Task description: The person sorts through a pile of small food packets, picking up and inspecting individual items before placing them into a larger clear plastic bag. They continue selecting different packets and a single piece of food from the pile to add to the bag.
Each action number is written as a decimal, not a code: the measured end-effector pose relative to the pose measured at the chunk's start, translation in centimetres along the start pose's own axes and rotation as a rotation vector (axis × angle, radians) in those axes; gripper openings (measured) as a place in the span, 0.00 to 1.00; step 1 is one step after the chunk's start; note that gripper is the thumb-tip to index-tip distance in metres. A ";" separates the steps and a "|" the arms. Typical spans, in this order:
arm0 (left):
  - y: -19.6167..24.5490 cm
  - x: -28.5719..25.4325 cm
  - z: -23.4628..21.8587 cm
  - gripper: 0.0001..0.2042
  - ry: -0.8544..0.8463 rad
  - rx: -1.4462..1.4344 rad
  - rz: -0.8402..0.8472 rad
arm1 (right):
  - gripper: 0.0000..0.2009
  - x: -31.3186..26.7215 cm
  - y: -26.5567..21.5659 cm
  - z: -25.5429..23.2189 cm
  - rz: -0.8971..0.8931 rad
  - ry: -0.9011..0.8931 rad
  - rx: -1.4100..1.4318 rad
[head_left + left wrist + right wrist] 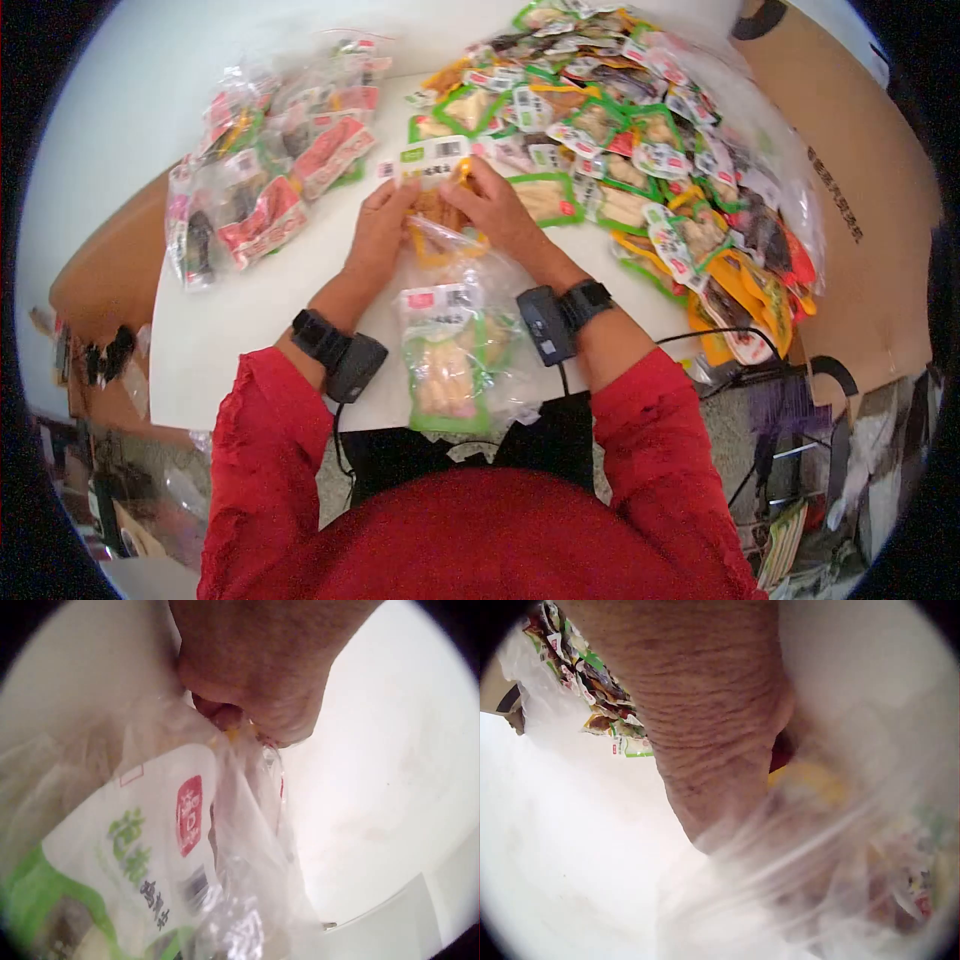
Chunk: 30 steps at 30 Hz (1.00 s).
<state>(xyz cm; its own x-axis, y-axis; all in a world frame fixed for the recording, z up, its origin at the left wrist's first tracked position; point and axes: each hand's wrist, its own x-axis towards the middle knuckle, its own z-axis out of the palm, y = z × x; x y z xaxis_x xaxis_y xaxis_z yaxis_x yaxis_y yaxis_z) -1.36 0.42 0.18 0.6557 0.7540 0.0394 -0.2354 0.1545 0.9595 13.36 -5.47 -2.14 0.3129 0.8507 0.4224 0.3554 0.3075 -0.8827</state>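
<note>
A snack packet with a white label and yellow edging (436, 160) is held between both hands over the white table. My left hand (383, 228) grips its left side, and my right hand (500, 212) pinches its right side near the label. Below them lies a clear plastic bag (508, 385), its upper part reaching up to the hands. Inside is a green-edged packet (445, 375) with pale food. In the left wrist view, the bag with a labelled packet (161, 817) hangs beside the left hand (259, 675). Thin plastic veils the right fingers in the right wrist view.
A large heap of mixed snack packets (600, 130) spreads over the table's right side. Filled clear bags with red-and-white packets (265, 220) sit at the left. Cardboard (850, 200) stands beyond the right edge, and a black cable (720, 332) runs from the right wrist.
</note>
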 end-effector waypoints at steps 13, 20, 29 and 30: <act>-0.4 0.6 -0.5 0.10 -0.067 -0.048 -0.021 | 0.15 0.4 0.8 -0.4 0.031 -0.025 -0.048; -0.1 0.3 -0.5 0.10 -0.092 -0.050 -0.013 | 0.14 0.6 0.9 -0.7 0.017 -0.057 -0.021; -0.6 0.4 -1.0 0.13 -0.069 0.163 0.086 | 0.15 0.4 1.0 -0.5 -0.013 -0.014 0.065; -0.5 0.2 -0.9 0.13 -0.065 0.149 0.083 | 0.15 0.4 0.9 -0.5 -0.012 -0.007 0.010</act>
<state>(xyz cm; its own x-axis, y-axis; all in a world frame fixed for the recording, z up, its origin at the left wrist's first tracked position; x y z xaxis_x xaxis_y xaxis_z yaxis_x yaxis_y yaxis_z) -1.75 1.10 -0.55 0.6843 0.7168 0.1335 -0.1851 -0.0063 0.9827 14.28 -5.10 -2.67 0.3020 0.8501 0.4314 0.3504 0.3219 -0.8796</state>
